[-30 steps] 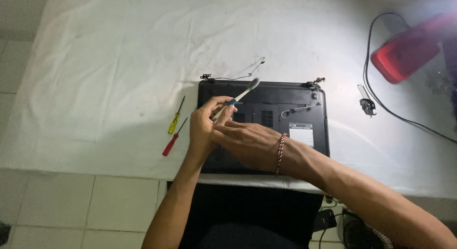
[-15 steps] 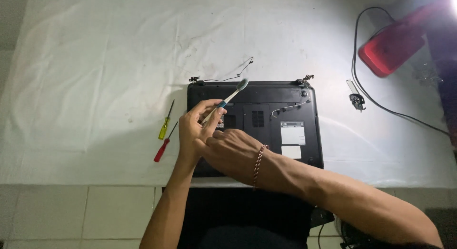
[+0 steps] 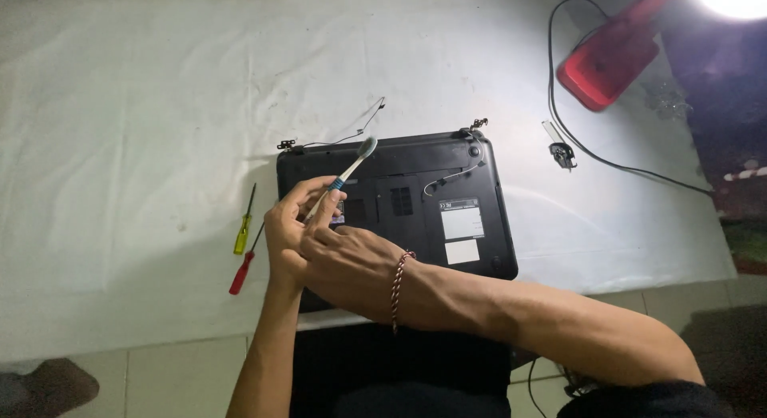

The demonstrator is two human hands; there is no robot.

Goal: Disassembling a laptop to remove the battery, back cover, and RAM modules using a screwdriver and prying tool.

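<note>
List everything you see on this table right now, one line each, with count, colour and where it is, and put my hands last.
Laptop: one, black, upside down at the table's near edge, loose wires at its hinges.
Toothbrush: one, white and blue, held over the laptop, head pointing up and away.
Screwdrivers: two, left of the laptop; yellow handle farther, red handle nearer.
Lamp: one, red, far right corner, lit.
Cable: one, black, running from the lamp toward the right edge.
Small part: one, dark, right of the laptop; kind unclear.
Tablecloth: one, white, covering the table.
Bracelet: one, red and white, on the right wrist.
Left hand: grip closed on the toothbrush handle.
Right hand: against the left hand, fingers at the handle.
</note>
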